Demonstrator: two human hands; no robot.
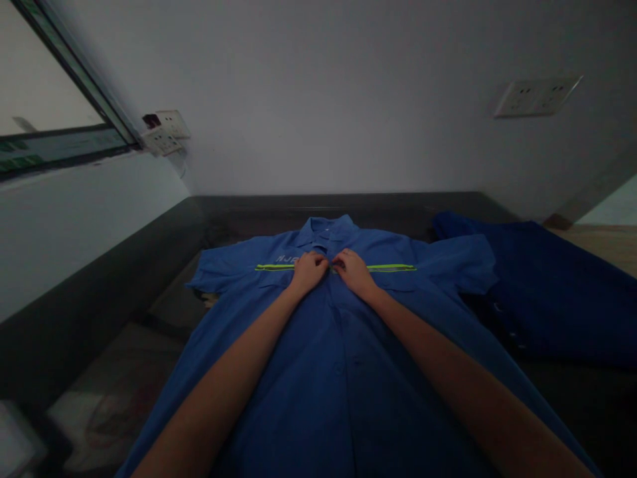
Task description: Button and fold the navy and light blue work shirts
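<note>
A blue short-sleeved work shirt [318, 358] lies flat, front up, on a dark surface, collar away from me. A yellow-green reflective stripe [393, 267] runs across its chest. My left hand [308, 271] and my right hand [352, 269] meet at the shirt's front placket just below the collar. Both have their fingers curled and pinched on the placket fabric, at the height of the stripe. What lies between the fingertips is too small to make out. Both forearms stretch over the shirt's body.
A second, darker blue garment [547, 292] lies to the right, partly under the shirt's sleeve. The dark surface [164, 312] meets a white wall at the back and left. Wall sockets [164, 133] sit at upper left and another socket plate [535, 97] at upper right.
</note>
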